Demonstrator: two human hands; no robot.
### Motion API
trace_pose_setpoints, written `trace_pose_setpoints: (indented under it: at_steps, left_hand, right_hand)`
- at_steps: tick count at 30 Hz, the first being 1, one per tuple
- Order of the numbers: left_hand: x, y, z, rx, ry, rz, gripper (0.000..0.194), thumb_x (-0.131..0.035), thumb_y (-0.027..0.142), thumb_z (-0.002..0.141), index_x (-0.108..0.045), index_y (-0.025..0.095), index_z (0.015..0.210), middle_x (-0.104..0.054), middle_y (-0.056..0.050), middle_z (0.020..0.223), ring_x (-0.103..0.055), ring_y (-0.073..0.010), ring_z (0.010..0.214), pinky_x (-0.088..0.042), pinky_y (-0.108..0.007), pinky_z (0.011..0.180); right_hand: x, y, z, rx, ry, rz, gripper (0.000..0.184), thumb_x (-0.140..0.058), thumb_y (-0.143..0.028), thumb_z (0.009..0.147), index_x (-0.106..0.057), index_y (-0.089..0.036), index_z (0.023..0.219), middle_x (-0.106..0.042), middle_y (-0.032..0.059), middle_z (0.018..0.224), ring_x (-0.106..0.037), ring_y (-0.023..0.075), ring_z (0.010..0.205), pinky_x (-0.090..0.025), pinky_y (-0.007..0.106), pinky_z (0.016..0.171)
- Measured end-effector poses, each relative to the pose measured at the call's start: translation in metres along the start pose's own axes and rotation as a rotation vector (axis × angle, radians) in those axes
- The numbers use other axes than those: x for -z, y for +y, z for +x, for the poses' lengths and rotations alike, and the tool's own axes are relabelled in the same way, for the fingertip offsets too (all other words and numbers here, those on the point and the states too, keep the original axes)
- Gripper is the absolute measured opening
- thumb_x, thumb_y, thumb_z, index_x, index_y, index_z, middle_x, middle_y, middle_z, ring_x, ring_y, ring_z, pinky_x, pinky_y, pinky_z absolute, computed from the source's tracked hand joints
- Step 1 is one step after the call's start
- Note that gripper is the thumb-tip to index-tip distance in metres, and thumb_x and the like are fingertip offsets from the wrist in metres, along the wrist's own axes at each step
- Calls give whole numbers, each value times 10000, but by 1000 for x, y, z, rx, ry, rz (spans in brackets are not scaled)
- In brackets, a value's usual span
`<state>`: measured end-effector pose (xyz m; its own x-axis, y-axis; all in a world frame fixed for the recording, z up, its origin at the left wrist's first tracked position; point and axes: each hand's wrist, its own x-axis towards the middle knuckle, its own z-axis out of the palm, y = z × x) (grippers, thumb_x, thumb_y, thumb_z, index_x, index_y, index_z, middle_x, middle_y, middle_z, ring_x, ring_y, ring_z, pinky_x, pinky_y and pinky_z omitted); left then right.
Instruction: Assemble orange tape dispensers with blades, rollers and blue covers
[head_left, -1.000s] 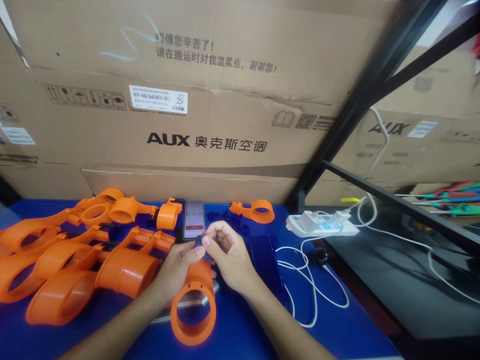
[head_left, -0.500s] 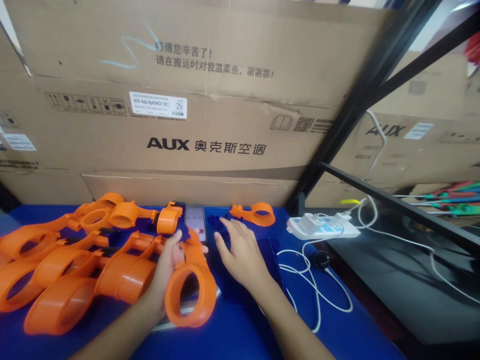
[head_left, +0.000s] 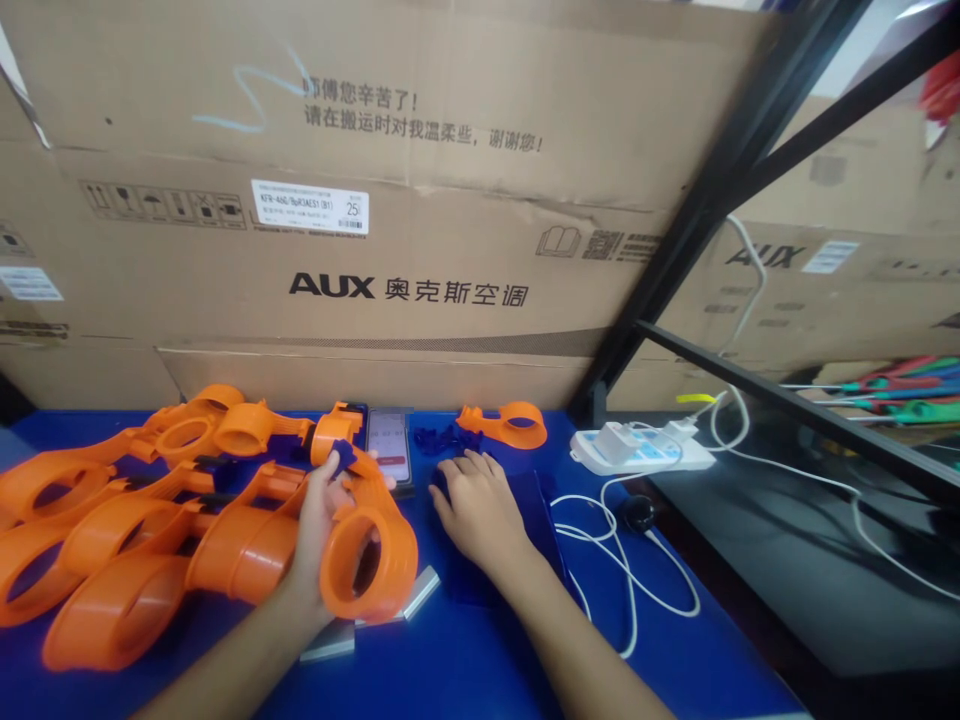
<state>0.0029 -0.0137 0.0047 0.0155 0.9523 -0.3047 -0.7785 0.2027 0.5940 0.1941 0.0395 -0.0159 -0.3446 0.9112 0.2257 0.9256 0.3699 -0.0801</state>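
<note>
Across the tabletop [head_left: 487, 665], orange tape holders [head_left: 244, 550] crowd the left, presumably leaving working room. The left hand [head_left: 313, 530] grips another holder [head_left: 390, 530] by its handle, freeing the right hand [head_left: 480, 510], near small blue parts [head_left: 450, 438]; whether its fingers hold anything, I cannot tell.

Large carton [head_left: 420, 235]: "AUX 奥克斯空调" | white label [head_left: 310, 207]: "KFR-46G/BpR3AES1(B1)", "25" | right-hand carton [head_left: 806, 300]: "AUX"

Tape dispenser [head_left: 399, 560] orange; tabletop [head_left: 480, 665] blue; carton [head_left: 420, 235] brown, black-printed.
</note>
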Motion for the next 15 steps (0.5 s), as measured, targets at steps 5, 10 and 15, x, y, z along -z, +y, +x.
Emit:
trace_pose_setpoints:
  at_steps: [5,10,15]
  left_hand:
    - [2,2,-1,87,-57,-170,351,-729,459,851,-714,180,1063,-728,-47,744,-675,-174,550,-563,-280,551]
    - [8,3,1,40,-68,-215,370,-703,476,861,-708,199,1106,-747,-62,777,-697,-195,563,-586,-311,577]
    - [10,2,2,50,-83,-192,422,-715,507,845,-698,201,1135,-746,-54,781,-696,-193,557,-578,-303,568]
  right_hand:
    - [3,-1,-1,22,25,6,265,-557,-321,989,-702,-183,1163,-719,160,1207,-565,323,1266,-329,471,1106]
    - [15,5,-1,-57,95,-32,274,-524,-355,998,-703,-208,1145,-731,141,1142,-605,328,1111,-387,456,936]
    - [33,32,-3,-237,167,-144,384,-568,-452,953,-682,-209,1228,-716,171,1202,-565,407,1174,-345,569,961]
